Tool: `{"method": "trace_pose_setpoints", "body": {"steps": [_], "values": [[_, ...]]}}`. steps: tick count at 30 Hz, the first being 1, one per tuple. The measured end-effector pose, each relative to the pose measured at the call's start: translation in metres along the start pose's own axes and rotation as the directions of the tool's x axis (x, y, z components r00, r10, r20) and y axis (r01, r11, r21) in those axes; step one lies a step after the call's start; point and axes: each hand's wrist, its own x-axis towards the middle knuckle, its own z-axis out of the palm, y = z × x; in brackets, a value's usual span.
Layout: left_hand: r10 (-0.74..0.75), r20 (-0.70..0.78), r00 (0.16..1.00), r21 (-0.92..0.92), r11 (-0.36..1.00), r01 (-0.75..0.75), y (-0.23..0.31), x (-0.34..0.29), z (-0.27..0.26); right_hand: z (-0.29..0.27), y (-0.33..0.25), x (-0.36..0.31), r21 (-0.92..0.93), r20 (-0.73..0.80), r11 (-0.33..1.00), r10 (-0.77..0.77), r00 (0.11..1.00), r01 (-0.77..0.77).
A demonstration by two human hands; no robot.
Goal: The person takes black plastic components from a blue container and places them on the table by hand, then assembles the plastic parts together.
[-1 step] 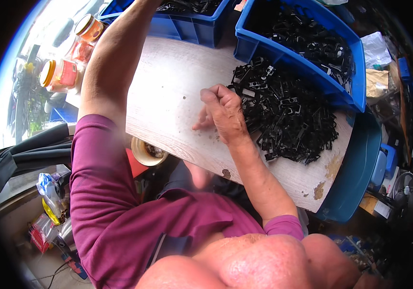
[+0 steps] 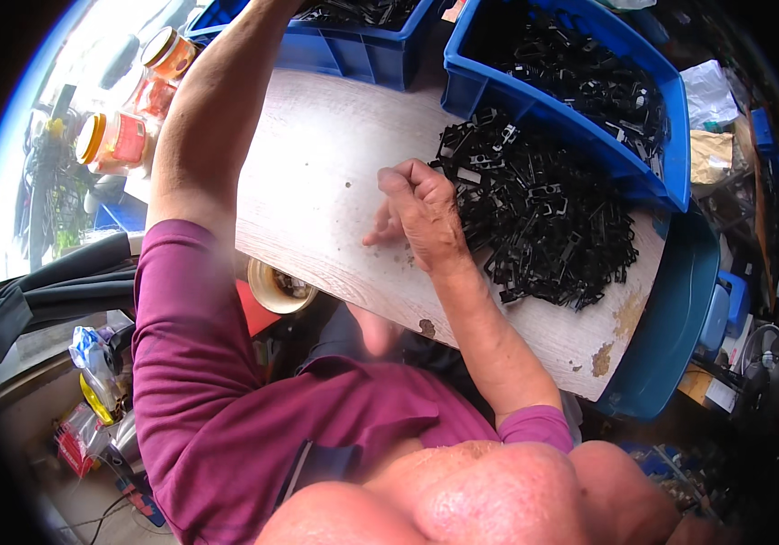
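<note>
On the pale table [image 2: 308, 182], my right hand [image 2: 421, 209] rests beside a heap of small black plastic parts [image 2: 544, 209], at its left edge. Its index finger and thumb are curled together, while the lower fingers stretch toward the tabletop. Whatever lies inside the curled fingers, if anything, is hidden. My left forearm [image 2: 217, 109] reaches up across the left side toward a blue bin [image 2: 353, 59] that holds more black parts. The left hand itself is beyond the top edge of the picture.
A larger blue bin [image 2: 544, 127] of black parts stands behind the heap. Jars with lids [image 2: 122, 141] sit at the left by the window. A round tub [image 2: 271, 289] is below the table's front edge, and a teal container [image 2: 671, 318] is at the right end.
My left forearm has shifted very slightly to the right. The right hand and the heap look the same.
</note>
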Motion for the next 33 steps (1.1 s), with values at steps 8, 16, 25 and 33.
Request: {"method": "trace_pose_setpoints", "body": {"steps": [8,16,25,33], "values": [[0.299,-0.136,0.945,-0.351,0.877,-0.328,0.008,-0.049,-0.028,-0.004,0.002,0.001,0.013,0.015,0.999,-0.031,0.999,0.031],[0.309,-0.355,0.882,-0.133,0.917,-0.375,-0.016,-0.183,-0.027,-0.002,0.001,0.001,-0.018,0.026,1.000,-0.013,1.000,0.013],[0.337,-0.308,0.890,0.340,0.912,-0.228,-0.085,-0.228,0.034,0.001,0.001,0.003,-0.034,0.012,0.999,0.004,1.000,-0.004],[0.339,-0.230,0.912,0.489,0.851,-0.193,-0.096,-0.223,0.044,0.001,0.001,0.001,-0.021,0.013,1.000,0.013,1.000,-0.013]]}}
